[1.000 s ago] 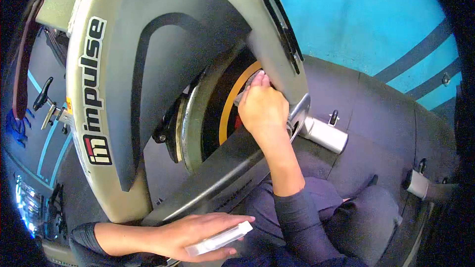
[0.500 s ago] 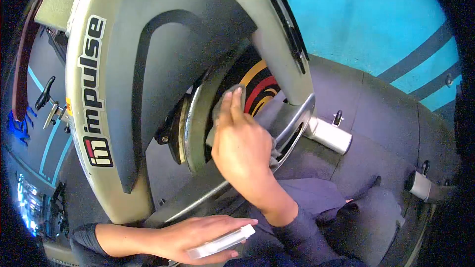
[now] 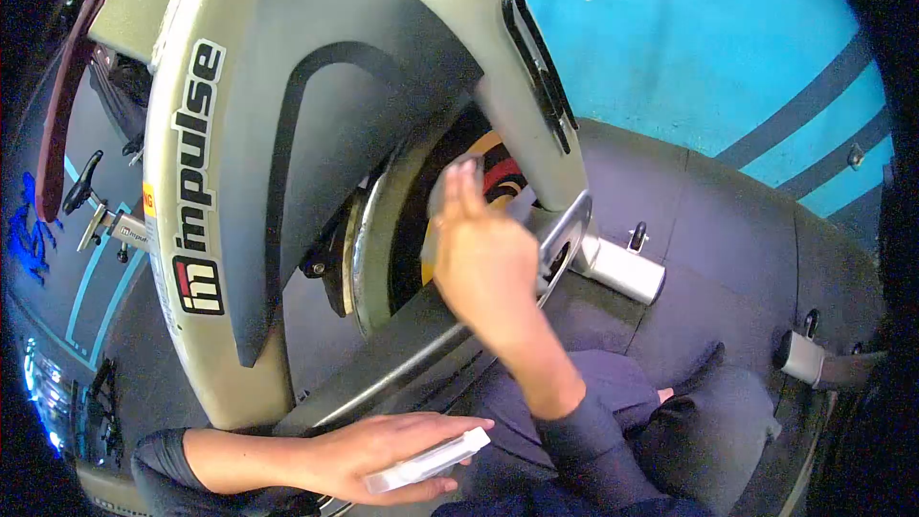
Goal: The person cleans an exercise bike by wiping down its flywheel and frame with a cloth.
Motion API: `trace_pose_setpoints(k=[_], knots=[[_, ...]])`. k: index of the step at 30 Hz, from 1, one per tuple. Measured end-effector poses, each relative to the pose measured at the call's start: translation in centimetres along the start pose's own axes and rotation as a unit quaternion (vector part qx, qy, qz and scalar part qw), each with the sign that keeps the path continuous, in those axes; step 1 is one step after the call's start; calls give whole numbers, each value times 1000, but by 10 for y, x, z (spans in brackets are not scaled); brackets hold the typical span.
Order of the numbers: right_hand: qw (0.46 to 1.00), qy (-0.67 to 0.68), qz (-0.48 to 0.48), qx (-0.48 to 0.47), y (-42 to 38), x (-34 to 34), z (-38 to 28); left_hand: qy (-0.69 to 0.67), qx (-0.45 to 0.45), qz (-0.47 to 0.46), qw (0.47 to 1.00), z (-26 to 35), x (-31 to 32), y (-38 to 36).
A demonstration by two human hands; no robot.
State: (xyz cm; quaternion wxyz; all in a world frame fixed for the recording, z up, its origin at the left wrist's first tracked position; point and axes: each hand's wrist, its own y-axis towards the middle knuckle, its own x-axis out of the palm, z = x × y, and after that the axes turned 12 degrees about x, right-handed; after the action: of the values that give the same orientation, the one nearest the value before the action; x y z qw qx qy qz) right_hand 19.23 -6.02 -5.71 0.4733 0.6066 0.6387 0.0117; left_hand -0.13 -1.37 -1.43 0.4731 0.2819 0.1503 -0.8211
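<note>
My right hand [image 3: 485,263], a little blurred, presses a grey cloth [image 3: 437,201] with its fingers against the flywheel [image 3: 371,254] of an exercise bike. Part of the flywheel's face, with orange and red curved bands, shows beyond the fingertips; the hand and cloth cover the rest. Lower in view, my left hand [image 3: 369,460] is wrapped round a small clear bottle [image 3: 426,466] with a white cap, held tilted near my lap and apart from the bike.
The bike's pale frame [image 3: 182,182] with "impulse" lettering and a grey cover [image 3: 335,134] stand close on the left. A dark lower bar [image 3: 392,364] crosses under my right hand. A white stabilizer foot [image 3: 622,268] lies right. Another bike's seat [image 3: 84,182] shows far left.
My right hand and the cloth have moved slightly up and right over the flywheel face. The view has shifted a little. My left hand keeps the bottle in nearly the same place.
</note>
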Motion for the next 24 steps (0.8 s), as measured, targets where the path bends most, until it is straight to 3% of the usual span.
trace_pose_setpoints(k=[3, 7, 11, 13, 19, 21, 24], knots=[[997, 35, 23, -57, -21, -6, -19, -7, 3, 5, 1000, -2, -2, 0], [996, 77, 1, -36, -14, -7, -18, -12, 8, 17, 1000, 1, -4, 1], [998, 39, 42, 24, 13, 7, -11, -14, 2, 10, 1000, 1, -4, 0], [998, 13, 2, 60, 33, 4, -3, -11, -18, 1, 1000, 3, -4, 1], [996, -21, 74, 36, 37, 16, 15, 24, 13, -10, 1000, -2, 2, 1], [996, -24, -69, 54, 17, 0, 14, 26, 22, -28, 999, -4, 4, 0], [994, 83, -32, -66, -10, -10, 17, 26, 62, -46, 997, -17, 8, 0]])
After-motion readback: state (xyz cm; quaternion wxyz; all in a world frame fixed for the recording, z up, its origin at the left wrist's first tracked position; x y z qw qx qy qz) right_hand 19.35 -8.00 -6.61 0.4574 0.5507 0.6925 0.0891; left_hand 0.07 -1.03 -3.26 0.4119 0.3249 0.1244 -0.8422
